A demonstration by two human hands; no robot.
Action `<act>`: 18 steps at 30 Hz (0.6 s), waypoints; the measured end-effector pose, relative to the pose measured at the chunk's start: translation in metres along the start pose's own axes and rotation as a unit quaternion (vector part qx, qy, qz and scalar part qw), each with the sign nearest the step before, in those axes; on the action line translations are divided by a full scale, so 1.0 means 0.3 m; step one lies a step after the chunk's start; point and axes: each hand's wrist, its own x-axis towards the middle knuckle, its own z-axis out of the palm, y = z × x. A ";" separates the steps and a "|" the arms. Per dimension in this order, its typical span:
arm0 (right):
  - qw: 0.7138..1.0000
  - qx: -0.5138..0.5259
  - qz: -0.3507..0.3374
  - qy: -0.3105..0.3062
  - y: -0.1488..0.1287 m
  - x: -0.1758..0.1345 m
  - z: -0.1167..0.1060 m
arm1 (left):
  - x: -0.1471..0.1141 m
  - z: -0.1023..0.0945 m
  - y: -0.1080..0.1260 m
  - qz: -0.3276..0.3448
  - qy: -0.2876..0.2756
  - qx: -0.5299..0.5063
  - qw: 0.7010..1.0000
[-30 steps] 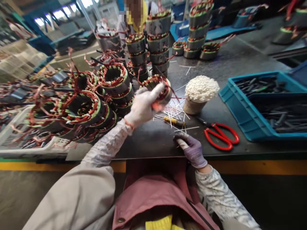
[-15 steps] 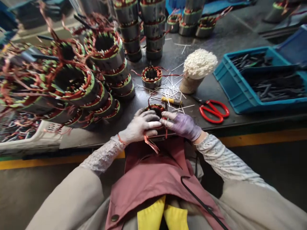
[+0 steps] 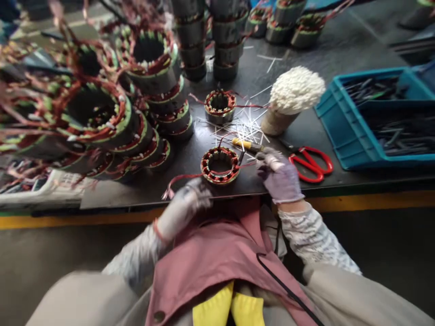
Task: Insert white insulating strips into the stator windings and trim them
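A motor stator (image 3: 220, 177) with a ring of red-brown windings lies at the table's front edge, its bore facing up. Red leads run out of it to the left and right. My left hand (image 3: 185, 203), in a whitish glove, is just below and left of it, apart from the ring; motion smears its fingers. To the right, my right hand (image 3: 280, 179), in a purple-stained glove, has its fingers curled together near the end of a stator lead and a yellow-handled tool (image 3: 243, 144). What those fingers hold, if anything, is hidden.
A second stator (image 3: 220, 113) sits behind, beside scattered white sticks (image 3: 246, 127). Red-handled scissors (image 3: 311, 164), a cup (image 3: 277, 122) packed with white sticks and a blue bin (image 3: 335, 122) of dark pieces stand right. Stacked stators (image 3: 170, 108) crowd the left.
Both hands have come off the front stator, the left moving down and left, the right moving right. The ring now shows whole, with its leads spread sideways. The view has shifted slightly.
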 end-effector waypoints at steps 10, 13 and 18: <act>0.783 -0.426 -0.452 0.047 -0.267 0.259 -0.106 | 0.243 0.061 0.272 0.185 -0.236 0.732 0.612; 0.757 -0.461 -0.462 0.021 -0.263 0.332 -0.095 | 0.262 0.057 0.259 0.186 -0.221 0.716 0.635; 0.677 -0.516 -0.518 0.092 -0.218 0.391 -0.103 | 0.219 0.058 0.226 0.212 -0.205 0.716 0.632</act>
